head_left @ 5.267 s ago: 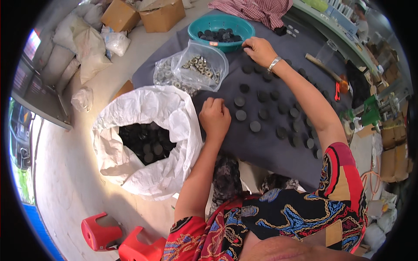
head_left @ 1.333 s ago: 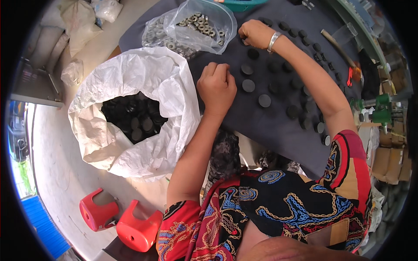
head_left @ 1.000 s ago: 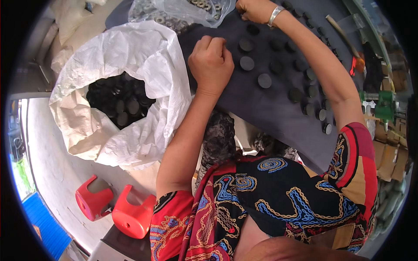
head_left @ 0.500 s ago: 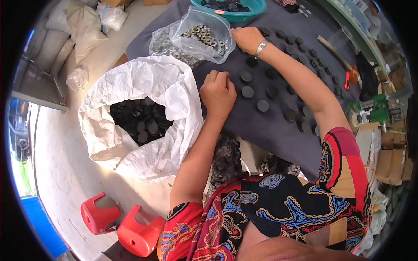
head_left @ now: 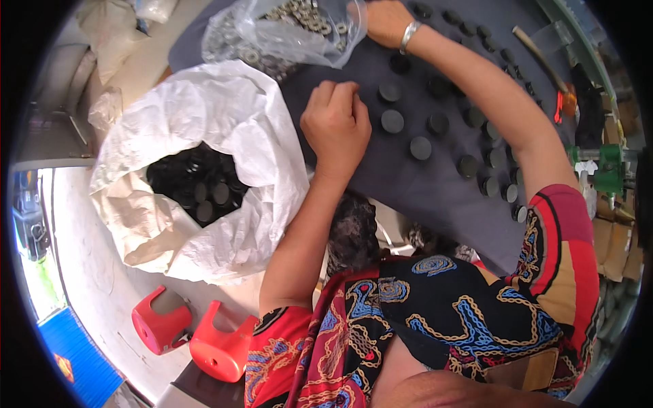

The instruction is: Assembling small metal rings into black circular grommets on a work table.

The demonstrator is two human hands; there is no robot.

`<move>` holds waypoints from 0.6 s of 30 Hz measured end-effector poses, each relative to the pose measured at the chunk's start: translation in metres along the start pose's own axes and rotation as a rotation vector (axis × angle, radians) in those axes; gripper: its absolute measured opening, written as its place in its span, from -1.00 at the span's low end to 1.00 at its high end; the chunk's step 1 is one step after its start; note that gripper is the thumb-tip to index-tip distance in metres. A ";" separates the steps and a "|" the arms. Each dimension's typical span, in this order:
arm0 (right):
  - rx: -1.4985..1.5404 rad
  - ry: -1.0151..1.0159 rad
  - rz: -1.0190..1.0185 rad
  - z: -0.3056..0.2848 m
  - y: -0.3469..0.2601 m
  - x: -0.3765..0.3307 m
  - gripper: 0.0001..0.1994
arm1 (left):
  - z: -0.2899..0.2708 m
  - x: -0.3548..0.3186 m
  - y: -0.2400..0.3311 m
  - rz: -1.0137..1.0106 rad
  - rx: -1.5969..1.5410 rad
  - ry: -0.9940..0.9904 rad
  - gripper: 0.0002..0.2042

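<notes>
My left hand [head_left: 337, 122] is a loose fist above the dark cloth, between the white sack and the black discs; its fingertips are hidden, so whatever it may hold does not show. At the far edge, my right hand [head_left: 388, 24], with a silver bangle at the wrist, has curled fingers against the rim of a clear plastic bag [head_left: 279, 37]. Anything between those fingers is out of sight. Small metal rings [head_left: 305, 15] lie in the bag. Several black round discs [head_left: 392, 122] stand spread over the cloth, some under my right forearm.
A white woven sack [head_left: 265, 129] full of black discs [head_left: 221, 193] stands open at left. Two red stools [head_left: 221, 347] are on the floor. The dark cloth [head_left: 388, 173] covers the table; a wooden-handled tool [head_left: 537, 58] and a green metal device [head_left: 605, 166] are at right.
The view has shifted: the bag and both hands sit higher in it, and the teal basin has left the frame. Both hands keep nearly the same poses beside the bag and sack.
</notes>
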State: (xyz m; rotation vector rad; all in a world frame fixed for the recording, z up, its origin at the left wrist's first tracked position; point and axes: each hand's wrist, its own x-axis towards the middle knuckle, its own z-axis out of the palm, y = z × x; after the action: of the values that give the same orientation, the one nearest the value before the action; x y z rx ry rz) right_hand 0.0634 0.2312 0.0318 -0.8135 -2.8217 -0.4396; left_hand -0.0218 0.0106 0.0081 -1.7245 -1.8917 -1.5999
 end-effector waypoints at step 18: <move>-0.003 -0.024 0.046 -0.046 0.018 -0.006 -0.88 | 0.013 0.008 0.014 0.046 -0.004 -0.029 -0.89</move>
State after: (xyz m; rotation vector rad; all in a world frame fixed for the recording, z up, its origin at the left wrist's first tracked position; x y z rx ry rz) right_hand 0.0824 0.2279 0.0774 -0.8874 -2.8186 -0.4302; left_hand -0.0068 0.0217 0.0162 -1.7885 -1.8490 -1.5729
